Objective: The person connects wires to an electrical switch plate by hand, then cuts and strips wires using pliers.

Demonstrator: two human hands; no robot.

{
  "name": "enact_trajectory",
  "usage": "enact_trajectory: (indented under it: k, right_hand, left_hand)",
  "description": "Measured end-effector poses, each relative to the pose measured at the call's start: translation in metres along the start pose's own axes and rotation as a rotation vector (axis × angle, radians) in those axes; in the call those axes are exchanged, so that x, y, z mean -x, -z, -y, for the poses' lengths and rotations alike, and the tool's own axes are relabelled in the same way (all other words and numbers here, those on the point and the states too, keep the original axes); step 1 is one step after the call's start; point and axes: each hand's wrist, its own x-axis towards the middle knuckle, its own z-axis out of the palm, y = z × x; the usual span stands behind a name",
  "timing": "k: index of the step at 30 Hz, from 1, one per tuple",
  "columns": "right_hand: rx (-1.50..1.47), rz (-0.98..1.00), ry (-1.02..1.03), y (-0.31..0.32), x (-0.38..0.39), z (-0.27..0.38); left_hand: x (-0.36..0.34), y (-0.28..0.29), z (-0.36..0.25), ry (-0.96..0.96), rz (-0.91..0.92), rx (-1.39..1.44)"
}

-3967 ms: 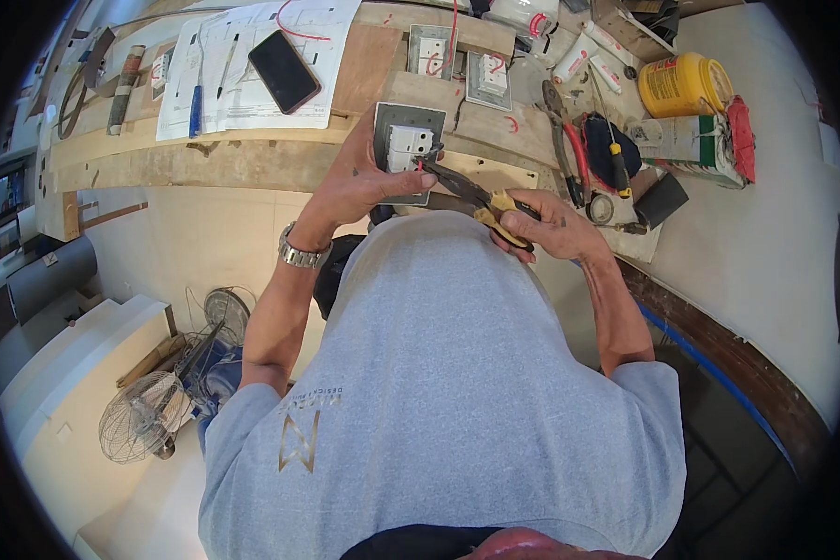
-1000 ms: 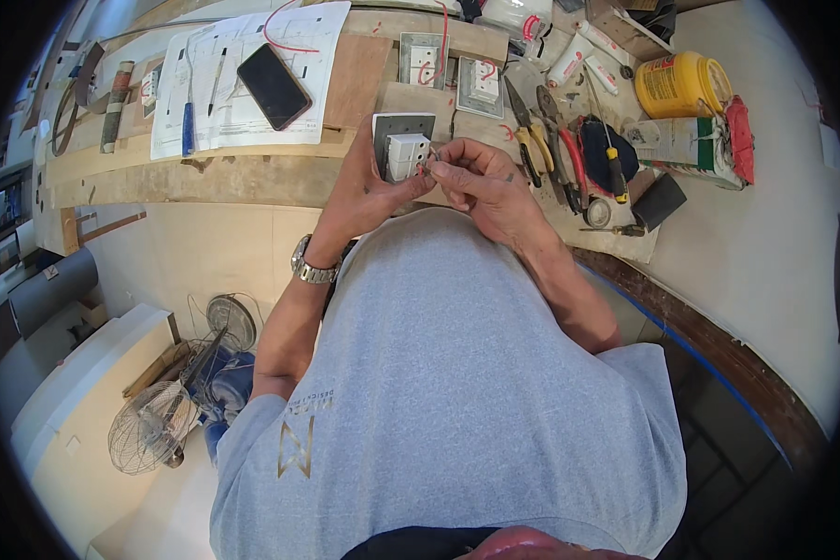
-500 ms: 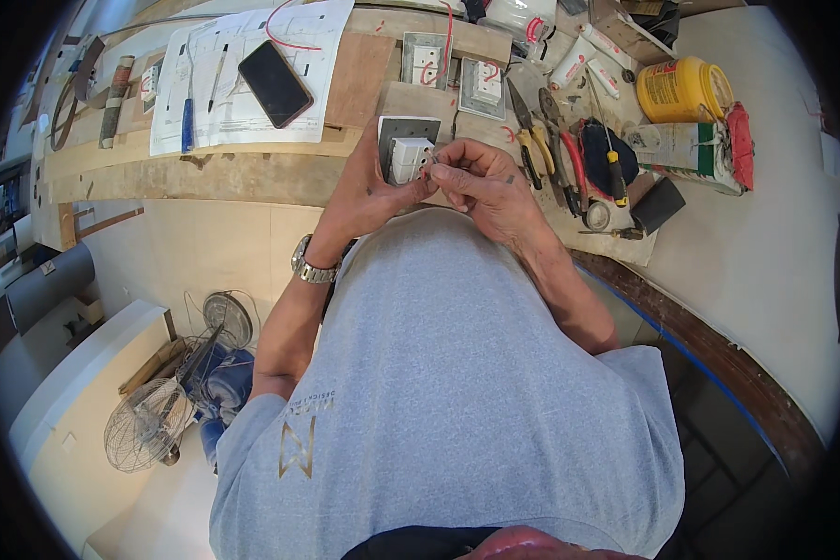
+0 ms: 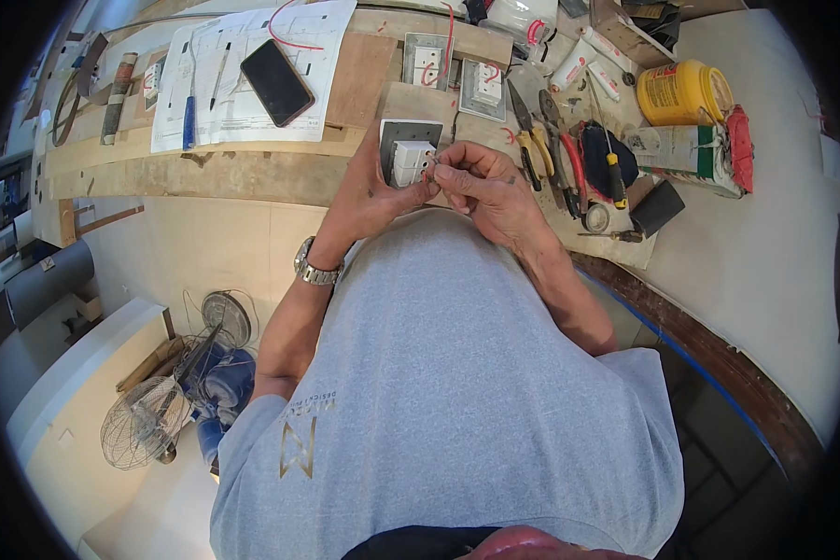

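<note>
Pliers [image 4: 524,119] have moved to the bench [image 4: 252,173]; left hand [image 4: 369,198] curls around the socket [image 4: 409,162], right hand [image 4: 491,189] pinches beside it, hold unclear.

A worn wooden workbench [image 4: 243,179] stands above pale flooring [image 4: 219,229].

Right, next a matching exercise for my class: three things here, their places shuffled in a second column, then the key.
1. black rectangular phone
2. white-and-grey socket plate
3. steel pliers with yellow handles

A. held in the left hand
B. between the right hand and a red-handled tool
C. on a printed white paper sheet

Pairs: 1-C, 2-A, 3-B
</note>
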Motion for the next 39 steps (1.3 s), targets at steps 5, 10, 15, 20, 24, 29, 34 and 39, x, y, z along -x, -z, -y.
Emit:
enact_trajectory:
  k: [5,10,15,20,24,29,34,39]
  right_hand:
    - [0.014,-0.014,-0.043,-0.002,0.002,0.005]
    - [0.177,-0.063,0.023,-0.005,0.003,0.004]
    - [0.155,-0.064,0.014,-0.003,0.000,0.005]
    - [0.227,-0.062,0.036,0.001,-0.003,0.008]
    - [0.291,-0.067,0.098,0.005,-0.006,0.007]
    - [0.224,-0.054,0.067,-0.001,-0.002,0.014]
    - [0.286,0.054,0.134,0.009,0.000,0.012]
    - [0.877,-0.059,0.564,0.005,0.010,0.013]
  left_hand:
    - [0.001,-0.001,0.001,-0.031,-0.002,-0.093]
    - [0.002,-0.002,-0.003,-0.003,-0.009,-0.072]
    - [0.003,-0.003,-0.006,-0.029,-0.016,-0.185]
    - [-0.003,-0.003,-0.004,0.015,-0.015,-0.083]
    - [-0.006,-0.006,-0.003,0.048,-0.016,0.111]
    - [-0.005,-0.006,-0.002,0.021,-0.015,0.105]
    - [-0.005,-0.003,-0.005,0.007,-0.025,0.097]
    - [-0.005,-0.003,-0.005,0.049,-0.028,0.132]
